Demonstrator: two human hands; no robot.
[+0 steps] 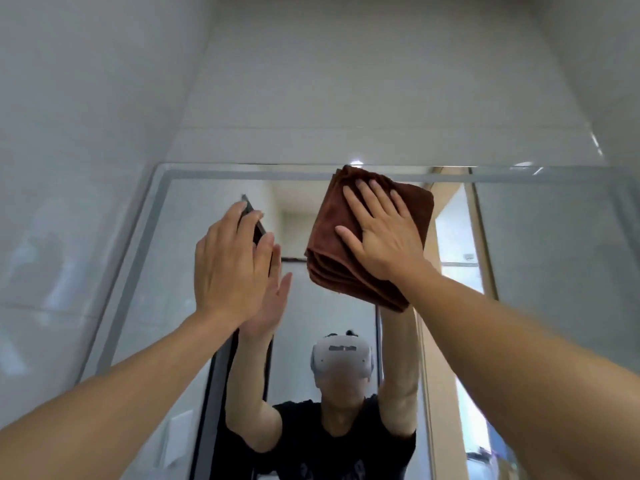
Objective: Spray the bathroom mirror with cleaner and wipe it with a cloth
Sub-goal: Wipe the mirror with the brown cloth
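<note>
The folded brown cloth lies flat on the mirror near its top edge, pressed there by the right hand with fingers straight and spread. The left hand rests flat on the glass, fingers straight, beside the cloth. Its fingertips partly cover a dark reflected edge, unclear. Pale tiled walls surround the mirror.

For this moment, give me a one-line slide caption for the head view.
Right hand presses a folded brown cloth flat near the mirror's top edge; left hand rests open on the glass.
</note>
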